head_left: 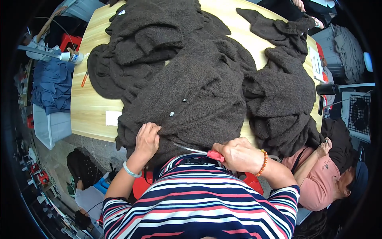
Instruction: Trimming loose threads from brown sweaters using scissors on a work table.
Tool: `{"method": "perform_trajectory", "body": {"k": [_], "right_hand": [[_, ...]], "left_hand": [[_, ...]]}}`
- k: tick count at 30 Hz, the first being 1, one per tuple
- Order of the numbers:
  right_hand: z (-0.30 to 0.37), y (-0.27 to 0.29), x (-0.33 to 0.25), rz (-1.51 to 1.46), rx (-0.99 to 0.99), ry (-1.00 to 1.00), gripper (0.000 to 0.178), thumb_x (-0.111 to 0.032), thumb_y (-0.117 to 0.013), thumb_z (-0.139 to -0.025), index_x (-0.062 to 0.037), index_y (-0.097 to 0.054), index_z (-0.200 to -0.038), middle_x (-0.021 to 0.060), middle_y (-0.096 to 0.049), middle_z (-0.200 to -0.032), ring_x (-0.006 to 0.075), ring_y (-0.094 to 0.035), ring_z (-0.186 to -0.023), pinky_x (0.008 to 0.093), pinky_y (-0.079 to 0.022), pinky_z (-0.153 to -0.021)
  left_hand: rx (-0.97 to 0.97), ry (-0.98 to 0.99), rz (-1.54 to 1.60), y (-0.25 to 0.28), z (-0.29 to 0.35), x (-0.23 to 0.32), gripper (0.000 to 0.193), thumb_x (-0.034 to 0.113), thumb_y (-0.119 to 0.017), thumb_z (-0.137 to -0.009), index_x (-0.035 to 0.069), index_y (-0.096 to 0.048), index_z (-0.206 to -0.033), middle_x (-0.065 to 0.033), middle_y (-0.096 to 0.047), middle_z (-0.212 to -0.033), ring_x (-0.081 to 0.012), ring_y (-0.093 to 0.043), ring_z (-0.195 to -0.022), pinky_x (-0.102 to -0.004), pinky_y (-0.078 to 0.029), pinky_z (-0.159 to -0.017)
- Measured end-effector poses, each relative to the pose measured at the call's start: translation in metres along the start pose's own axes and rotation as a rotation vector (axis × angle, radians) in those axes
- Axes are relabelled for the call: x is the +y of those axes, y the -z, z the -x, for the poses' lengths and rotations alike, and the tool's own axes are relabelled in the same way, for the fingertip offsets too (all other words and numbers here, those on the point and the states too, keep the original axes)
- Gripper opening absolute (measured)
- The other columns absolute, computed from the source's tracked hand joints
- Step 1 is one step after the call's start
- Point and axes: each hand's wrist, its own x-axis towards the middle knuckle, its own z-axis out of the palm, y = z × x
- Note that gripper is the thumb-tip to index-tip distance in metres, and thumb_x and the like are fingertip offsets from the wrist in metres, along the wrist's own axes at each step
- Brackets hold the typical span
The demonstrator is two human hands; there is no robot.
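Note:
A large heap of dark brown knit garments [183,75] spreads over the pale wooden table, its near edge hanging against my body. My left hand [147,139] is closed on the knit fabric at the heap's lower left. In my right hand [240,153] is a red-handled tool [187,147] with a thin, curved metal shaft. The shaft points left and lies across the cloth near my waist; its exact kind is unclear. Two small pale, shiny spots, perhaps buttons [171,114], sit on the fabric beyond my left hand.
On the wooden table [89,119] lie a white card [113,118] and an orange tool [84,79]. At right, a person in pink [318,179] handles dark knit. Another person's hand [317,22] touches a garment at the far right. A bin [51,125] holds blue cloth at left.

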Motion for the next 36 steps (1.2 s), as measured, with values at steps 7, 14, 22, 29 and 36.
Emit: {"method": "perform_trajectory", "body": {"k": [7,14,22,29,36], "right_hand": [[-0.047,0.006,0.034,0.004,0.422,-0.113,0.043,-0.022,-0.078,-0.079,-0.0065,-0.059,-0.114,0.0135,-0.064,-0.1,0.0353,-0.067,-0.085,0.0403,-0.054,-0.071],[-0.103,-0.011,0.104,0.074,0.523,-0.339,0.052,-0.019,-0.077,-0.078,-0.0089,-0.055,-0.124,0.0133,-0.061,-0.117,0.0341,-0.065,-0.102,0.0398,-0.054,-0.084],[-0.11,-0.022,0.111,0.068,0.425,-0.381,0.074,-0.031,-0.087,-0.067,-0.0079,-0.051,-0.128,0.0131,-0.06,-0.122,0.0345,-0.065,-0.102,0.0407,-0.054,-0.085],[-0.105,-0.009,0.112,-0.142,0.597,-0.398,0.033,-0.009,-0.063,-0.081,-0.0126,-0.059,-0.113,0.0202,-0.067,-0.093,0.0398,-0.067,-0.09,0.0451,-0.053,-0.078],[-0.148,0.094,0.13,-0.104,0.635,-0.329,0.036,-0.008,-0.065,-0.084,-0.0085,-0.061,-0.12,0.0154,-0.067,-0.108,0.0325,-0.066,-0.105,0.0389,-0.051,-0.092]], "left_hand": [[0.091,-0.001,0.312,0.068,-0.07,-0.019,0.019,-0.004,-0.06,-0.074,-0.001,-0.064,-0.093,-0.0142,-0.061,-0.085,-0.0276,-0.064,-0.079,-0.0335,-0.05,-0.07],[0.309,0.127,-0.066,0.063,-0.123,-0.099,0.028,0.012,-0.07,-0.083,-0.002,-0.063,-0.107,-0.0173,-0.063,-0.103,-0.0321,-0.063,-0.099,-0.0377,-0.05,-0.088],[-0.058,0.446,0.262,0.019,-0.055,-0.117,0.084,0.044,-0.08,-0.077,0.0,-0.046,-0.14,-0.0244,-0.052,-0.136,-0.0391,-0.049,-0.129,-0.0437,-0.039,-0.109],[0.045,0.028,-0.102,0.051,-0.02,-0.086,0.109,0.031,-0.09,-0.059,0.012,-0.034,-0.15,-0.0217,-0.031,-0.151,-0.0436,-0.031,-0.14,-0.0544,-0.028,-0.115],[0.116,-0.391,-0.316,0.018,-0.038,-0.09,0.054,0.01,-0.071,-0.073,0.015,-0.062,-0.126,-0.0125,-0.05,-0.125,-0.029,-0.05,-0.115,-0.0475,-0.041,-0.096]]}}
